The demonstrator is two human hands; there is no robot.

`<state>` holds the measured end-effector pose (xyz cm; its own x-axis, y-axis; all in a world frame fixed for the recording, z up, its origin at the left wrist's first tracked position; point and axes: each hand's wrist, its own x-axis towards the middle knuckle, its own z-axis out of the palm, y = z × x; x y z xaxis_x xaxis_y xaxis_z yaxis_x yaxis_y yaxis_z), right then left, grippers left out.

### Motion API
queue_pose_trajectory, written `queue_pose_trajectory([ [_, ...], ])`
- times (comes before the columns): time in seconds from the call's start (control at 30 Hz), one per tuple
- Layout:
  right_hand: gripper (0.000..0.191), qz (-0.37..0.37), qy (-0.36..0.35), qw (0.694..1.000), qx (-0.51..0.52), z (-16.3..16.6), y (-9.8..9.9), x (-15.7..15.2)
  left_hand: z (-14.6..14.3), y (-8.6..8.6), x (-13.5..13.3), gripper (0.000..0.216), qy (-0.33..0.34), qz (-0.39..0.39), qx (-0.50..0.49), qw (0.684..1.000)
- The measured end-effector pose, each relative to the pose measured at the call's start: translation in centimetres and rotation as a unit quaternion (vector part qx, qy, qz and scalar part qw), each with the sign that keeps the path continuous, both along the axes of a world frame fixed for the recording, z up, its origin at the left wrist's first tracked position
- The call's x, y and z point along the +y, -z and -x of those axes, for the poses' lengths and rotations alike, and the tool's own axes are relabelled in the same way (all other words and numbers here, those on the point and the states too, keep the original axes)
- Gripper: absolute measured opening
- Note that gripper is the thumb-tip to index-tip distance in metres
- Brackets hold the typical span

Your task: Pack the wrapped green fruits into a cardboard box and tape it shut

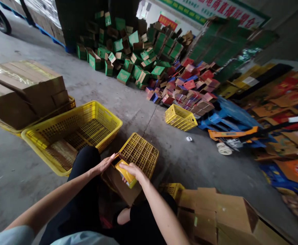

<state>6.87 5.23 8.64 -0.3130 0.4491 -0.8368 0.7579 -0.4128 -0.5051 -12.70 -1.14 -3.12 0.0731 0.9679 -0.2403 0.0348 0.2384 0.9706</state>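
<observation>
I sit on the concrete floor with a brown cardboard box [118, 185] between my knees. My right hand [133, 170] is closed over a yellow-orange tape dispenser [125, 174] pressed on the box's top. My left hand [105, 164] lies flat with fingers stretched along the box's left flap, touching it. Just beyond the box, a small yellow plastic crate [140, 153] lies upside down.
A large yellow basket [74, 131] stands at my left, with flat cardboard stacks [23, 88] behind it. Brown boxes [222, 214] sit at my right. Ahead lie heaps of green boxes [136, 51] and red boxes [187, 88], another yellow crate [181, 117], and a blue pallet jack [230, 126].
</observation>
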Motion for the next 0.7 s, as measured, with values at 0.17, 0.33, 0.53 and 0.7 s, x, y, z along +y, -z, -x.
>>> queue_pose_trajectory([
  [0.17, 0.043, -0.001, -0.023, 0.999, -0.025, -0.3, -0.9, 0.0, 0.3, 0.7, -0.8, 0.108, 0.032, -0.011, 0.049, 0.998],
  [0.33, 0.045, 0.007, -0.044, 0.998, -0.036, -0.9, -1.2, 0.0, 0.9, 1.2, -1.4, 0.105, 0.132, -0.078, 0.103, 0.983],
  [0.53, 0.043, 0.008, -0.037, 0.999, -0.025, -0.9, -1.4, -0.2, 1.6, 1.2, -1.1, 0.097, 0.174, -0.068, 0.129, 0.974],
  [0.7, 0.044, 0.007, -0.028, 0.999, -0.024, -2.1, -1.6, -0.9, 1.6, 2.5, -1.5, 0.106, 0.175, -0.081, 0.157, 0.969],
])
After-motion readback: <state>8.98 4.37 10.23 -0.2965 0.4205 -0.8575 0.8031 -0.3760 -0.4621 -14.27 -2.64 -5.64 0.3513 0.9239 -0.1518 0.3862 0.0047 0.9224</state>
